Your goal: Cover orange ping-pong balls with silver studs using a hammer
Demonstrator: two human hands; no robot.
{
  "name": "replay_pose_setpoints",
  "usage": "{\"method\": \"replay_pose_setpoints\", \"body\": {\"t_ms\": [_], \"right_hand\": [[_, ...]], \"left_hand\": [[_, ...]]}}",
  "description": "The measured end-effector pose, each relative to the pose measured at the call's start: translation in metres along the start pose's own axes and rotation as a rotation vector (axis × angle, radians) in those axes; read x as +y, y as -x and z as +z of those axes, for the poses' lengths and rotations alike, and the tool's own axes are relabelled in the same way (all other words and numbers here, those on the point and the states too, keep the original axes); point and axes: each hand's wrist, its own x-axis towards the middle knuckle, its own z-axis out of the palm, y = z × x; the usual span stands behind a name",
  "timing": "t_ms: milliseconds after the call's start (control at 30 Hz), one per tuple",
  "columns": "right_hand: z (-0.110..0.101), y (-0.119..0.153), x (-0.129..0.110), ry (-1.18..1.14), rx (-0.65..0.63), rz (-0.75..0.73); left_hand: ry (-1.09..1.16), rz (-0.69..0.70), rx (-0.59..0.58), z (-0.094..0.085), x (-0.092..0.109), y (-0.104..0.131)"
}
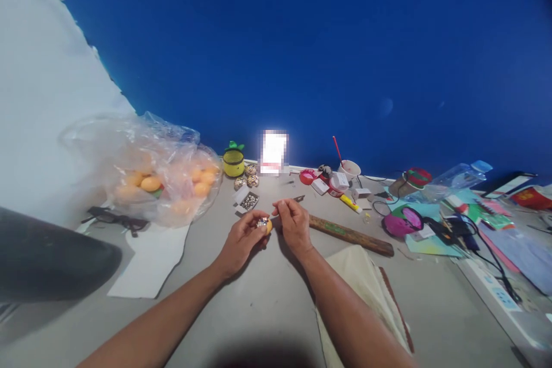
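My left hand [242, 240] is closed around a small orange ball [269, 226] whose upper side is partly covered with shiny silver pieces. Just to its right, my right hand [293, 224] has thumb and fingertips pinched together, apart from the ball. Whatever sits in that pinch is too small to make out. Beyond my left hand lies an open small box [249, 202] full of shiny metal bits. Several balls covered in metallic pieces [252, 180] rest behind the box. A thick wooden handle [351, 234] extends rightward from behind my right hand.
Clear plastic bags [172, 167] of orange balls stand at left, near a dark cylinder [56, 256]. A yellow mesh container [233, 163] is against the blue wall. A folded cloth [357, 282] lies by my right forearm. Cups, small boxes, cables and a power strip [495, 287] crowd the right.
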Motion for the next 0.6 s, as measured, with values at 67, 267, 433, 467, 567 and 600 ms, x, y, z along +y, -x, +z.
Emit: {"method": "replay_pose_setpoints", "body": {"t_ms": [67,267,433,467,567,600], "right_hand": [[-0.001,-0.002,0.004,0.030,0.005,-0.016],[0.003,-0.002,0.010,0.166,-0.070,-0.133],[0.004,-0.001,0.019,0.259,-0.075,-0.194],[0.004,-0.002,0.020,0.273,-0.073,-0.197],[0.004,-0.003,0.024,0.314,-0.079,-0.219],[0.004,-0.003,0.024,0.328,-0.080,-0.230]], "left_hand": [[0.116,-0.014,0.003,0.001,0.000,0.001],[0.090,-0.018,0.146,-0.002,0.017,0.002],[-0.460,0.181,0.510,-0.022,0.029,-0.006],[-0.510,0.212,0.558,-0.027,0.031,-0.008],[-0.628,0.302,0.549,-0.039,0.032,-0.015],[-0.674,0.324,0.516,-0.042,0.031,-0.017]]}}
